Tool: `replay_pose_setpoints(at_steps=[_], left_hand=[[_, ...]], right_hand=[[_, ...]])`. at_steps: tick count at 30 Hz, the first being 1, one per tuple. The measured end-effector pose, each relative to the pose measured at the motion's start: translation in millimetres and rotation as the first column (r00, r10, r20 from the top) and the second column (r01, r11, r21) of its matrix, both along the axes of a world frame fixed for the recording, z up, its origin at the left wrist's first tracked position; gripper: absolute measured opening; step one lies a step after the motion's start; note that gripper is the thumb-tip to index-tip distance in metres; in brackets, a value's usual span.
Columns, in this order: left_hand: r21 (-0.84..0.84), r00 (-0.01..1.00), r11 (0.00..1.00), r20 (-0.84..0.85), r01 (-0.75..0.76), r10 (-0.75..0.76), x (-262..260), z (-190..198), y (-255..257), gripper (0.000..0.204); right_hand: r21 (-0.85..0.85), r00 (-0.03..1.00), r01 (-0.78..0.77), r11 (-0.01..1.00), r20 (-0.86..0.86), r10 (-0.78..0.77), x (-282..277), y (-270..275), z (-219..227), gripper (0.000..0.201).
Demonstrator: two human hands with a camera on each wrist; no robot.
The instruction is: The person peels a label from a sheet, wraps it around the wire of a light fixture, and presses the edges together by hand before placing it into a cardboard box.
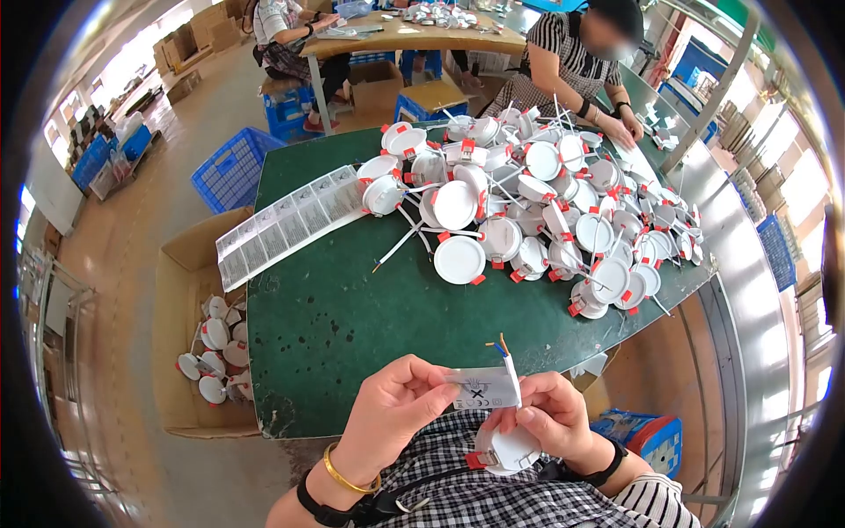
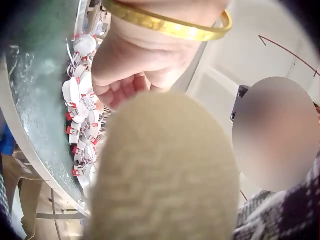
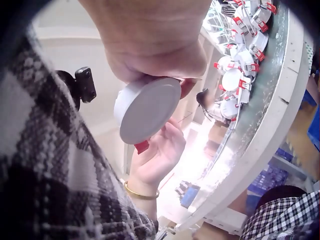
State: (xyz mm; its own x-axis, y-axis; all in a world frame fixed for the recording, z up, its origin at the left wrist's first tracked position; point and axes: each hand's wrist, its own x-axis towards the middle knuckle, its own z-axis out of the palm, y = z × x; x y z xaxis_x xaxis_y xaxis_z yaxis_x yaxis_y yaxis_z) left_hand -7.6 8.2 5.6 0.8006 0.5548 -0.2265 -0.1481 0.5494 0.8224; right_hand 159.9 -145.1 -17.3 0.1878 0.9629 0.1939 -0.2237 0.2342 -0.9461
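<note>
My left hand (image 1: 400, 405) pinches the left end of a silver printed label (image 1: 484, 390) between thumb and forefinger. At the label's right end, my right hand (image 1: 553, 414) pinches the white cable (image 1: 510, 365) of a downlight, with bare blue and brown wire ends sticking up above it. The round white downlight (image 1: 509, 449) hangs below the right fingers, a red-tipped spring clip (image 1: 480, 459) at its left. Seen from the right wrist, its smooth face (image 3: 152, 111) is turned to the camera, just under the hand. A beige textured shape hides most of the left hand's work in the left wrist view.
A big pile of downlights (image 1: 458, 207) covers the far part of the green table (image 1: 352, 308). A sheet of labels (image 1: 290, 224) lies at its left edge. A cardboard box (image 1: 189, 414) of downlights stands left, a blue crate (image 1: 233, 167) behind. Another person (image 1: 563, 75) works across the table.
</note>
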Motion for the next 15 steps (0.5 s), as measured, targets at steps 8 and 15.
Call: replay_pose_setpoints(at_steps=[8,15], left_hand=[[0.069,0.996,0.994,0.012,-0.086,0.085,4.0,2.1,-4.9,0.012],[0.126,0.988,0.980,0.025,-0.155,0.153,9.2,-3.1,-9.7,0.011]], right_hand=[[-0.015,0.991,0.118,0.993,-0.063,-0.119,-14.6,-0.2,-1.9,0.024],[-0.034,0.983,0.181,0.983,-0.008,-0.182,-19.4,0.7,1.2,0.023]])
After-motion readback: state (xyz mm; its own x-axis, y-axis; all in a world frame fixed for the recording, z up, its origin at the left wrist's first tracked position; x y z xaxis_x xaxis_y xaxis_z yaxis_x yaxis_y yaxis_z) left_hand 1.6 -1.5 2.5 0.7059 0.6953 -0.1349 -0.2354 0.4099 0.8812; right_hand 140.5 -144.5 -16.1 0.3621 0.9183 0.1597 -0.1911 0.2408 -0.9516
